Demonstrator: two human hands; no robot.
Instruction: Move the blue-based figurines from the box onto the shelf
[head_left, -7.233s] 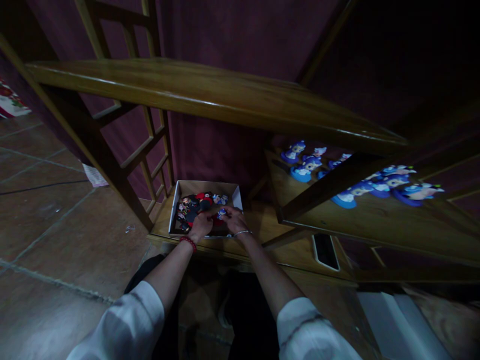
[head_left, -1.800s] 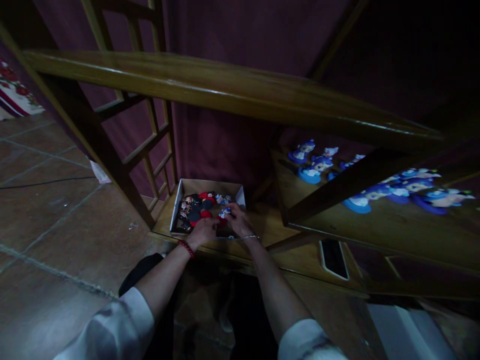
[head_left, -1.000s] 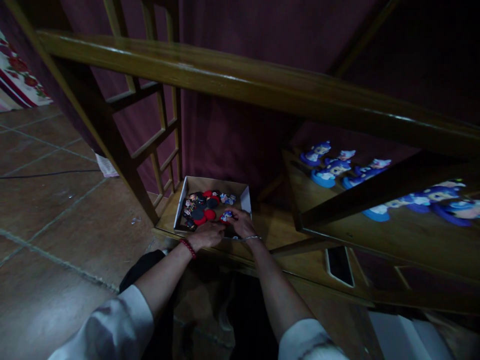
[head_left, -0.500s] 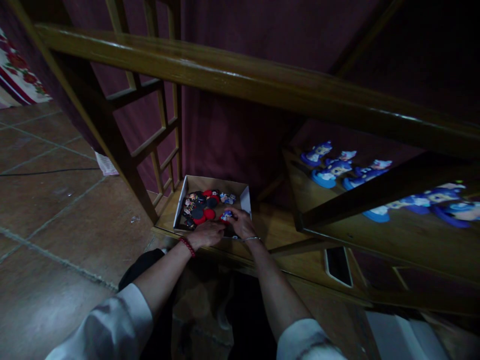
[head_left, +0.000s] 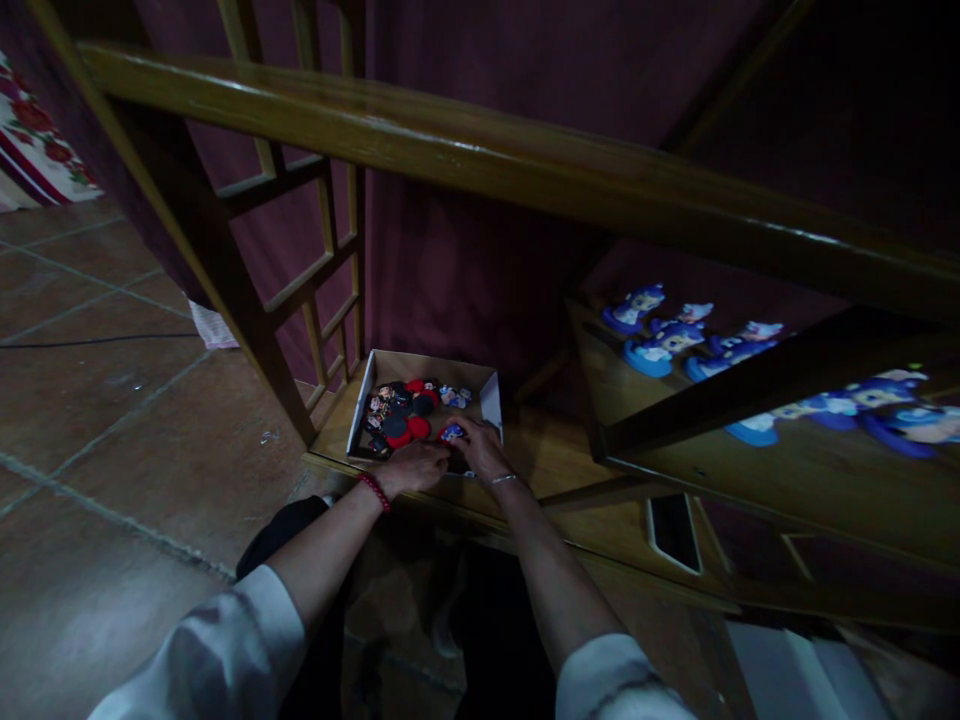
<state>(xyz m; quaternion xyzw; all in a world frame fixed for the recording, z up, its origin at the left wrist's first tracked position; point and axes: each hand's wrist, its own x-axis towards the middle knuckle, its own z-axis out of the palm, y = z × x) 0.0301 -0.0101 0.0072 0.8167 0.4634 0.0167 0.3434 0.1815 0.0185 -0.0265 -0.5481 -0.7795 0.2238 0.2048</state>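
Note:
A shallow cardboard box (head_left: 490, 398) with a white outer side stands on the low wooden shelf. Inside it lie several small figurines (head_left: 409, 432) in red, black and white, and a white-and-blue one (head_left: 454, 396) near the back. My right hand (head_left: 484, 447) reaches over the box's front right corner, its fingers closed on a small blue figurine (head_left: 452, 433). My left hand (head_left: 420, 467) is beside it at the front wall, fingers bent together near the base of that figurine; what they hold, if anything, is hidden.
Several blue figurines (head_left: 660, 347) on round bases stand on the higher shelf at right. A phone (head_left: 674, 533) lies on the low shelf. A wooden rail (head_left: 465, 150) crosses above my hands, and a lattice side (head_left: 311, 285) rises left of the box.
Almost nothing differs. My right hand and the blue figurine have shifted very slightly; the left hand stays in place.

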